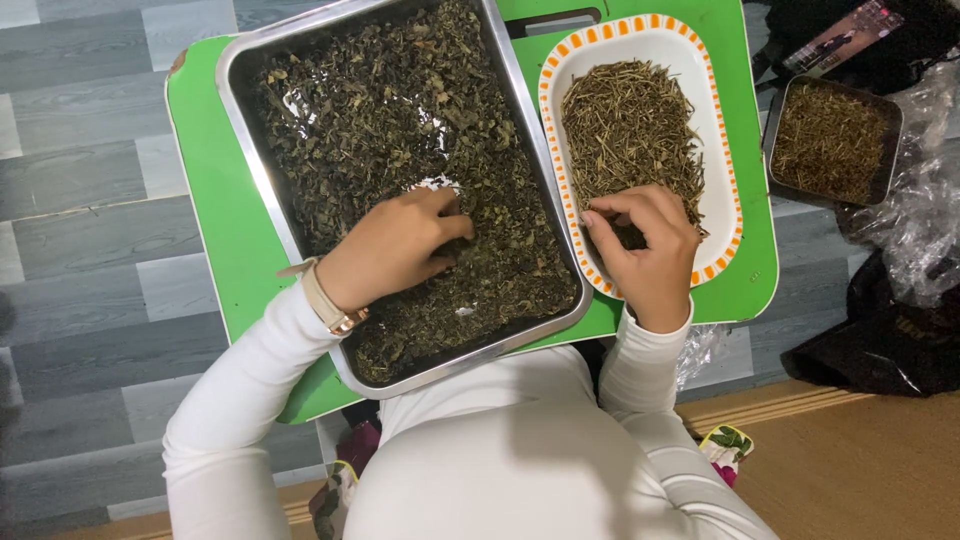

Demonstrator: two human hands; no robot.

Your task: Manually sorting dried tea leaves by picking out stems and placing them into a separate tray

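A large metal tray (238,120) full of dark dried leaves (400,110) lies on a green table (215,210). My left hand (385,245) rests in the leaves near the tray's middle, its fingertips pinched into them. Right of the tray stands a white oval dish with an orange-dashed rim (722,150), holding a heap of dried stems (630,125). My right hand (645,245) hovers over the near end of that dish with fingers curled together on a few stems. A watch with a beige strap (325,300) sits on my left wrist.
A smaller metal tin of brown dried herb (832,140) sits on the floor at the right, beside crumpled clear plastic (925,210) and a black bag (880,345). Grey plank flooring (80,200) lies to the left, a tan mat (860,460) at bottom right.
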